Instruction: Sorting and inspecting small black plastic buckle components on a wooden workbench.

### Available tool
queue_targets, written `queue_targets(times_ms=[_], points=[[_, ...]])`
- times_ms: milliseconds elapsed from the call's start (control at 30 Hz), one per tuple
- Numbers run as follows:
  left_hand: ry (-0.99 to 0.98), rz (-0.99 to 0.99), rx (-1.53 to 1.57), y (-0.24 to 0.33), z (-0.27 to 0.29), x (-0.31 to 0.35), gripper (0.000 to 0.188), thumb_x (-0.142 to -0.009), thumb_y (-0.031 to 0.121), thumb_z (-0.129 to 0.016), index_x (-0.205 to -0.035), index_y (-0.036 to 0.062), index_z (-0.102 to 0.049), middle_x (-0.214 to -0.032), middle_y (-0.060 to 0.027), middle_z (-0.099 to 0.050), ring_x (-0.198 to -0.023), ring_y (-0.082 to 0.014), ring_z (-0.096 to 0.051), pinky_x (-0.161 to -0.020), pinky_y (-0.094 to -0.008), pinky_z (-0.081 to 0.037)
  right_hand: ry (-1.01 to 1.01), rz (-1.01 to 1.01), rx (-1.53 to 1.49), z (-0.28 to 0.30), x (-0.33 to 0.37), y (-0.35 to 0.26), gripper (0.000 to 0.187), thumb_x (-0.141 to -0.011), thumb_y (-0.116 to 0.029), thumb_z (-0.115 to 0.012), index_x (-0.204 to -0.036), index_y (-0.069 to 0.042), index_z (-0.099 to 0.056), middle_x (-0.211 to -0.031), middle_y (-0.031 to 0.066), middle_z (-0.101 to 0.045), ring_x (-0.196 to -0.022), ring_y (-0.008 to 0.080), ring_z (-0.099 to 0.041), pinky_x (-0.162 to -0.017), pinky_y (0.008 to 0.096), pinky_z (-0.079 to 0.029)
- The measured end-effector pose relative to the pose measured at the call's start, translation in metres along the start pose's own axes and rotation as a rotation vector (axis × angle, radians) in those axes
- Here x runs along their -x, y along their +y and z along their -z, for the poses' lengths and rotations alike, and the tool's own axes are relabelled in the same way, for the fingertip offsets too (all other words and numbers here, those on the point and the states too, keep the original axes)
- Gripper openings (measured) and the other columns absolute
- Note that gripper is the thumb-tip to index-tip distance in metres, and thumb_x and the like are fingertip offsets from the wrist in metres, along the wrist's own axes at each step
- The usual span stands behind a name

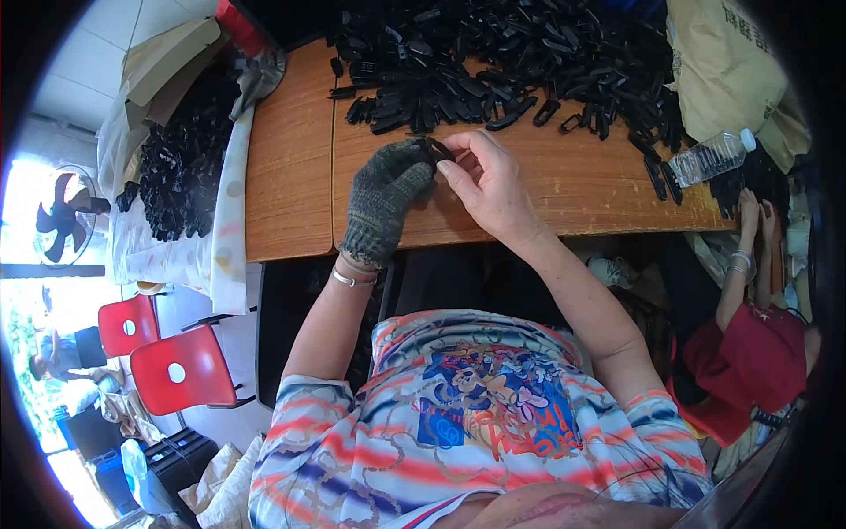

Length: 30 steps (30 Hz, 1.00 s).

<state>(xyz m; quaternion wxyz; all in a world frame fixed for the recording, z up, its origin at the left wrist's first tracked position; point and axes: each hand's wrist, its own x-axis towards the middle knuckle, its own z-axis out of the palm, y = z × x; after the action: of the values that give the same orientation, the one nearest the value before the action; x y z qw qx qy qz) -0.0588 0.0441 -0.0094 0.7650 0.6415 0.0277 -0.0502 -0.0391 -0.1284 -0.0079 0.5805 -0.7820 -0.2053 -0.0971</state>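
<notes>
My left hand (388,196), in a dark grey-green knitted glove, is closed round one end of a small black plastic part (438,152) above the front of the wooden table. My bare right hand (486,179) pinches the same part from the other side, thumb and forefinger against it. Much of the part is hidden by my fingers, so its exact kind does not show. Just beyond my hands, a large heap of similar long black plastic parts (476,88) spreads over the far side of the table.
The wooden table (291,176) has a seam left of my hands. A clear plastic bottle (712,159) lies at the right beside a beige sack (727,70). More black parts (181,167) fill a lined box at the left. At the right edge, another person's hands (756,216) work. Red chairs (181,370) stand lower left.
</notes>
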Motion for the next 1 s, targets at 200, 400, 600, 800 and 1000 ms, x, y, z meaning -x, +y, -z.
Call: queue_targets(times_ms=[200, 400, 600, 800, 1000], points=[[0.023, -0.077, -0.131, 0.007, -0.006, 0.003, 0.03, -0.091, 0.012, -0.068, -0.12, 0.0034, -0.065, -0.09, -0.0037, -0.07, -0.067, -0.0072, -0.06, -0.058, -0.0215, -0.047, -0.046, -0.018, 0.041, 0.001, 0.0, -0.005, 0.022, -0.089, -0.007, -0.069, -0.108, 0.002, -0.061, -0.094, 0.0121, -0.064, -0.074, 0.0204, -0.067, -0.066, 0.0317, -0.053], [0.029, -0.089, -0.129, 0.0, 0.002, 0.006, 0.032, -0.092, 0.011, -0.068, -0.123, 0.0033, -0.064, -0.088, -0.0038, -0.069, -0.067, -0.0074, -0.059, -0.06, -0.0215, -0.048, -0.087, 0.042, 0.077, -0.003, 0.001, 0.0, 0.02, -0.086, -0.006, -0.07, -0.102, -0.001, -0.061, -0.09, 0.0113, -0.062, -0.075, 0.0235, -0.066, -0.064, 0.0341, -0.052], [0.081, -0.236, -0.273, -0.017, -0.015, 0.017, 0.028, -0.097, 0.01, -0.061, -0.123, 0.0012, -0.064, -0.101, -0.0069, -0.07, -0.079, -0.0082, -0.061, -0.069, -0.0243, -0.052, -0.033, 0.166, 0.273, -0.015, 0.021, 0.007, 0.026, -0.08, -0.004, -0.072, -0.102, -0.004, -0.059, -0.092, 0.0115, -0.059, -0.079, 0.0301, -0.065, -0.064, 0.0406, -0.052], [0.139, -0.627, -0.63, -0.058, 0.003, 0.009, 0.023, -0.097, 0.016, -0.061, -0.113, -0.0003, -0.064, -0.097, -0.0087, -0.069, -0.085, -0.0149, -0.064, -0.073, -0.0283, -0.052, -0.035, 0.158, 0.264, -0.028, 0.034, 0.007, 0.049, -0.083, -0.01, -0.072, -0.126, -0.006, -0.048, -0.103, 0.0179, -0.064, -0.088, 0.0385, -0.067, -0.069, 0.0467, -0.052], [0.033, -0.101, 0.154, -0.027, -0.002, 0.026, 0.021, -0.101, 0.022, -0.055, -0.101, 0.0026, -0.064, -0.087, -0.0058, -0.065, -0.077, -0.013, -0.061, -0.066, -0.0289, -0.05, -0.152, -0.021, 0.129, -0.041, 0.038, 0.001, 0.049, -0.088, -0.013, -0.067, -0.132, -0.005, -0.045, -0.099, 0.0222, -0.068, -0.087, 0.0425, -0.067, -0.072, 0.0496, -0.053]])
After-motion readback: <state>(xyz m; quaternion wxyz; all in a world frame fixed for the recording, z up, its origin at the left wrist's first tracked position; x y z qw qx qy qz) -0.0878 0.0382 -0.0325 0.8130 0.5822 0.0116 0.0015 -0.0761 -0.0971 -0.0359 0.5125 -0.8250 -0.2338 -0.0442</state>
